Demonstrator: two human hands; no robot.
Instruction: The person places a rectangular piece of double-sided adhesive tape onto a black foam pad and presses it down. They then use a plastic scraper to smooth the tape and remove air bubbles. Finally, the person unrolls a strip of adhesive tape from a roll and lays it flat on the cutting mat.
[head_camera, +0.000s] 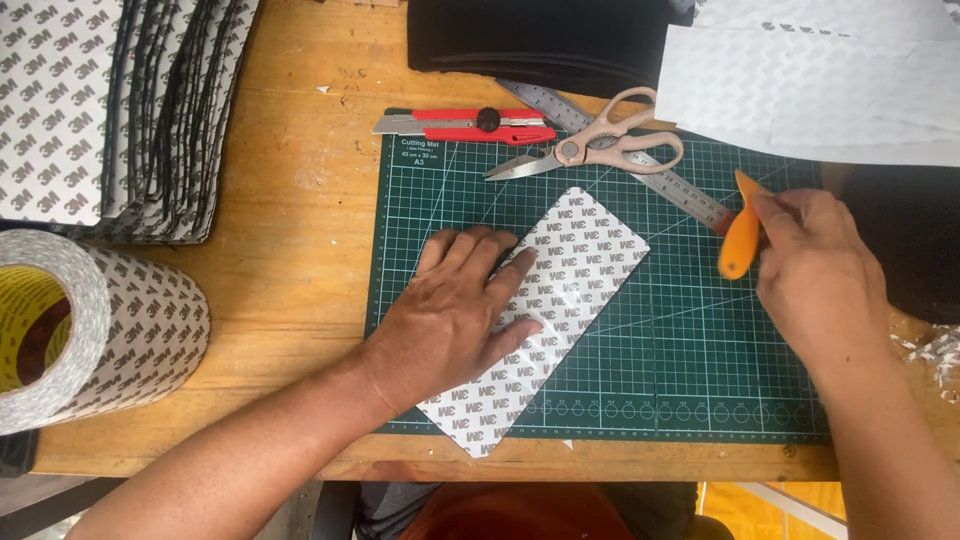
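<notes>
While the left hand pins the backed sheet, the right hand half-hides an orange tool.

The green cutting mat lies bare right of the backed sheet, giving open passage. Scissors, a red knife and a steel ruler block its far edge; a tape roll and stacked sheets crowd the table's left.

Scuffed wooden worktable, evenly lit, floor unclear below its edge
</notes>
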